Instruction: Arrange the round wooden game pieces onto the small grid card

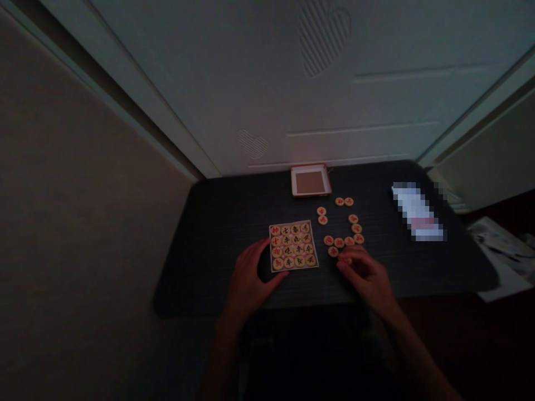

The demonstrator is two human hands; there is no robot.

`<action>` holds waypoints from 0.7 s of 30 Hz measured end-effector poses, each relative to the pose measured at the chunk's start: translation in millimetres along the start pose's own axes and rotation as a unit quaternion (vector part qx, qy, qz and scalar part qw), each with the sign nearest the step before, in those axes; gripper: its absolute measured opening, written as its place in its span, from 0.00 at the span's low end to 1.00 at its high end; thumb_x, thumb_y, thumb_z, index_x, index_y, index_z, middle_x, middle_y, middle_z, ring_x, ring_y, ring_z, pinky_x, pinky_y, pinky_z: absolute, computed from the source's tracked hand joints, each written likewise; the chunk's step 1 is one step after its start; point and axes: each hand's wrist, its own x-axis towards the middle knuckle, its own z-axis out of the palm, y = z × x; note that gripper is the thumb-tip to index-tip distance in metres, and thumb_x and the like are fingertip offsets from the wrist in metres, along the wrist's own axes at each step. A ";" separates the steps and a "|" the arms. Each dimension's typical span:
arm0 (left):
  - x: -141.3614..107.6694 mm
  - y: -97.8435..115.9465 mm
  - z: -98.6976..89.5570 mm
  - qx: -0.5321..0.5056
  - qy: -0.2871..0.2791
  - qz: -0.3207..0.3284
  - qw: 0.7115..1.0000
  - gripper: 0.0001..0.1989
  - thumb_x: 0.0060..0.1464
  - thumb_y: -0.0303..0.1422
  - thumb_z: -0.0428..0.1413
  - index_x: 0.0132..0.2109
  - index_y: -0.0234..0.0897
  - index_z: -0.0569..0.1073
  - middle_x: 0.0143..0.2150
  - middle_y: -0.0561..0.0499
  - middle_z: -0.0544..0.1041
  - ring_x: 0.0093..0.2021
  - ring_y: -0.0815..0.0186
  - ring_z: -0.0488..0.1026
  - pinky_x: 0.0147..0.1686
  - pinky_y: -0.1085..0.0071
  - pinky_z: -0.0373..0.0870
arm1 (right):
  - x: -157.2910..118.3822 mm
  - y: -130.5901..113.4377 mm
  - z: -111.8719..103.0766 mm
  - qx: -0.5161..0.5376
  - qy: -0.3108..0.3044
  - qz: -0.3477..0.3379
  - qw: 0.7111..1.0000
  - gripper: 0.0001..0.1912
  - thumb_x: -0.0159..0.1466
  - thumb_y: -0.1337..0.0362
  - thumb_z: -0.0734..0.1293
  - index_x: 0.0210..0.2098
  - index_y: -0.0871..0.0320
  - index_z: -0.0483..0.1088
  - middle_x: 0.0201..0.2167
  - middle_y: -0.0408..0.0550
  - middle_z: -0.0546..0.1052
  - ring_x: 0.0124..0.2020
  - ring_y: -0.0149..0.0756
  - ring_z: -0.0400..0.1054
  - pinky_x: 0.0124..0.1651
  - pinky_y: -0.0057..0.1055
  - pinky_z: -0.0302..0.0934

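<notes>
A square box point(293, 270) holds rows of round Chinese chess pieces, red characters down its left column and black ones in the others. Around its lower left corner curls my left hand point(249, 281), fingers along the left side and thumb by the front edge. To the right of the box, my right hand point(368, 278) is closed in a pinch on a Chinese chess piece point(346, 260), partly covered by the fingers. Just beyond those fingertips lie several loose red-character pieces point(339, 242); the closest one point(333, 252) is almost touching them.
Behind the box, an open box lid point(310, 195) lies at the back edge of the dark table point(209, 239). More loose pieces point(344, 201) are spread in front of it. A phone with a blurred screen point(418, 211) rests at the right. The white door panel point(259, 83) rises behind.
</notes>
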 end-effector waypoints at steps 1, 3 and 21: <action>0.0 0.3 0.2 0.000 0.001 0.000 1.000 0.39 0.53 0.45 0.66 0.68 0.46 0.61 0.65 0.41 0.70 0.64 0.47 0.68 0.61 0.43 0.66 | -0.5 -0.2 0.0 0.000 -0.002 0.005 1.000 0.07 0.62 0.55 0.74 0.38 0.49 0.79 0.41 0.48 0.79 0.47 0.42 0.74 0.52 0.41 0.69; 0.1 1.1 0.4 -0.001 0.003 -0.001 1.000 0.39 0.53 0.44 0.66 0.68 0.46 0.61 0.65 0.42 0.69 0.64 0.47 0.68 0.62 0.44 0.66 | -1.5 -0.4 0.1 0.002 -0.008 0.020 1.000 0.07 0.62 0.55 0.74 0.38 0.49 0.80 0.42 0.48 0.80 0.47 0.41 0.74 0.50 0.39 0.70; -1.8 5.5 -3.4 -0.054 0.032 0.001 0.998 0.31 0.59 0.41 0.63 0.66 0.45 0.64 0.66 0.43 0.69 0.65 0.51 0.68 0.63 0.47 0.67 | -2.3 1.1 1.1 -0.025 0.007 0.037 0.999 0.16 0.68 0.51 0.68 0.51 0.49 0.78 0.47 0.50 0.82 0.46 0.42 0.78 0.51 0.43 0.73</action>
